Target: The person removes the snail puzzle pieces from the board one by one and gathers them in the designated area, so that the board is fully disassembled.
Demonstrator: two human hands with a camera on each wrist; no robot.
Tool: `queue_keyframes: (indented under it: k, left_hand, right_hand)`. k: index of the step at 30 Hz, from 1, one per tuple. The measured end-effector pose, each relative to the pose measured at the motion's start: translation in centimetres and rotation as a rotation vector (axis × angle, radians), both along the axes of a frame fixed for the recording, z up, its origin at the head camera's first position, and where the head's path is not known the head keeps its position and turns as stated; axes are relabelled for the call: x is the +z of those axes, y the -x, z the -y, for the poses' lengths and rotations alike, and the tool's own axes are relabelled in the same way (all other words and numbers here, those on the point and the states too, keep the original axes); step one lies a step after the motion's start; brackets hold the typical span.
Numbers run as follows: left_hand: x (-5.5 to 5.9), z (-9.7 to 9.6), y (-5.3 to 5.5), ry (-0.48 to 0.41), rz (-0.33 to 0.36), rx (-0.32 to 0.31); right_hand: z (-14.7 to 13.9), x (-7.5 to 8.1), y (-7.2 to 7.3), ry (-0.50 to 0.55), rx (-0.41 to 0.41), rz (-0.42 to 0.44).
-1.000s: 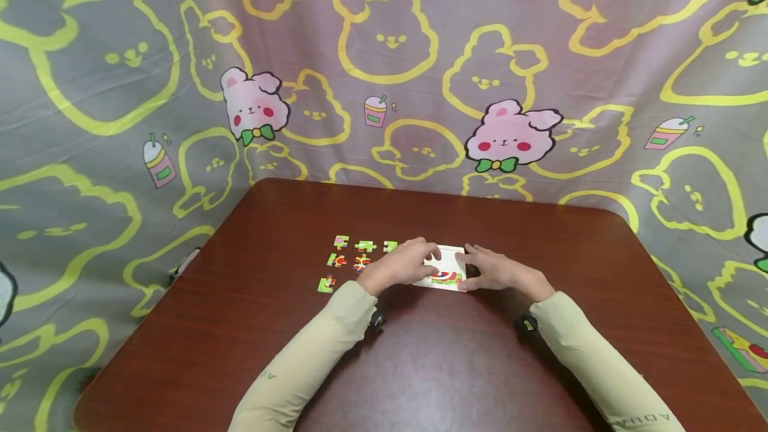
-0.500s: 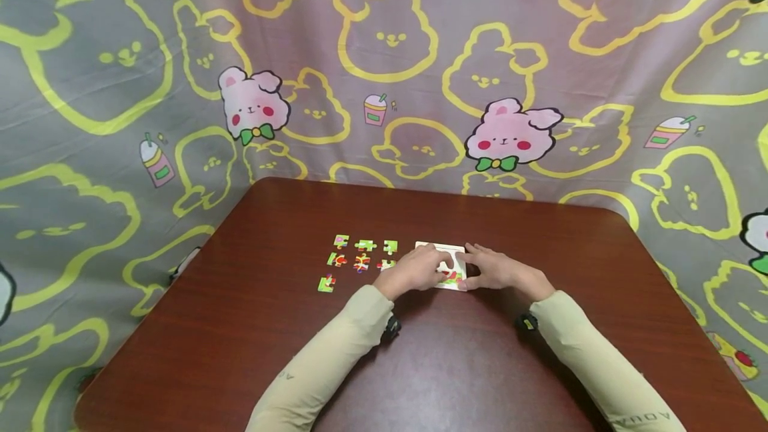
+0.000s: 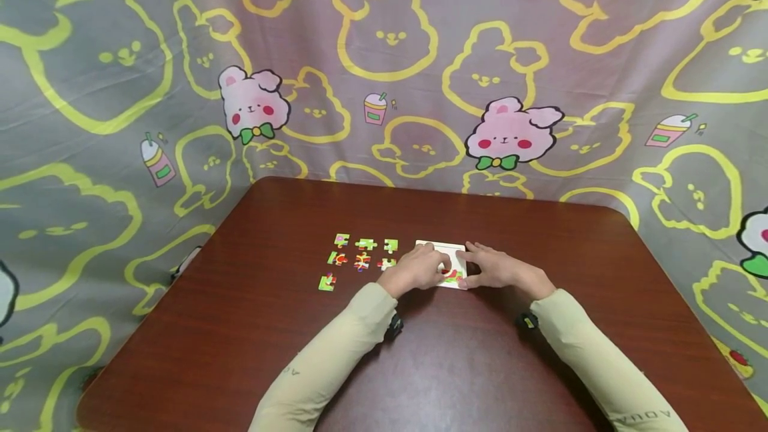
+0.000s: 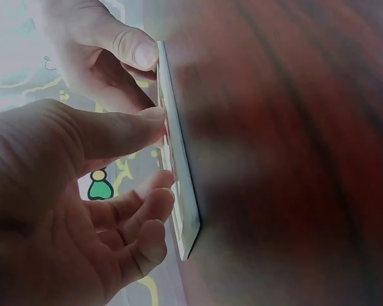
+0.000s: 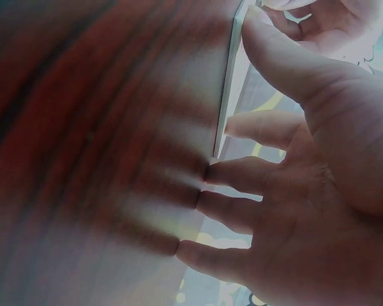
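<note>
A white puzzle board [image 3: 441, 246] lies flat on the table between the hands, with red and green picture pieces [image 3: 455, 277] along its near edge. My left hand [image 3: 417, 268] reaches over the board's left side, its thumb and forefinger pinching a reddish puzzle piece [image 3: 447, 271] against it, mostly hidden by the fingers. In the left wrist view the thumb tip meets the board's face. My right hand [image 3: 495, 267] steadies the board's right edge. Its thumb [image 5: 271, 48] and forefinger touch the board in the right wrist view, while the other fairly straight fingers rest on the tabletop.
Left of the board, several loose puzzle pieces [image 3: 362, 261] lie spaced in rows on the brown table [image 3: 288, 339]. Some of the nearest ones sit close to the left wrist. A patterned cloth [image 3: 414, 39] hangs behind and beside the table.
My left hand has shifted right over the board, uncovering the right column of loose pieces and the board's left edge, then stayed nearly still. The right hand has kept its place.
</note>
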State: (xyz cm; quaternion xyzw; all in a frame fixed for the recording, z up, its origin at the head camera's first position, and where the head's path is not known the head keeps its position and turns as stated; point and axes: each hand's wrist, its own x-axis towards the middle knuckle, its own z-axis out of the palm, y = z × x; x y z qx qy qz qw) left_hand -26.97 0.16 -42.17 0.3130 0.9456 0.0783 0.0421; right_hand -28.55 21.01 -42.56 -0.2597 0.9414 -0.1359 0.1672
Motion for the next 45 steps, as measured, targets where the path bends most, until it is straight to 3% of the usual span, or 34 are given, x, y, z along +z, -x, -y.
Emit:
queue_keyframes:
  k: [13,21,33,45]
  left_hand:
    - [0.9,-0.9,0.8,0.015,0.077,-0.001]
    - [0.7,-1.2,0.9,0.010,0.062,-0.035]
    - [0.5,-1.0,1.0,-0.010,0.092,-0.050]
    - [0.6,0.1,0.8,0.048,0.080,-0.001]
  right_hand:
    - [0.0,0.0,0.0,0.016,0.023,-0.023]
    - [-0.2,-0.1,0.1,0.014,0.008,-0.006]
    - [0.1,0.1,-0.4,-0.009,0.020,-0.010]
    - [0.3,0.0,-0.4,-0.011,0.000,-0.006]
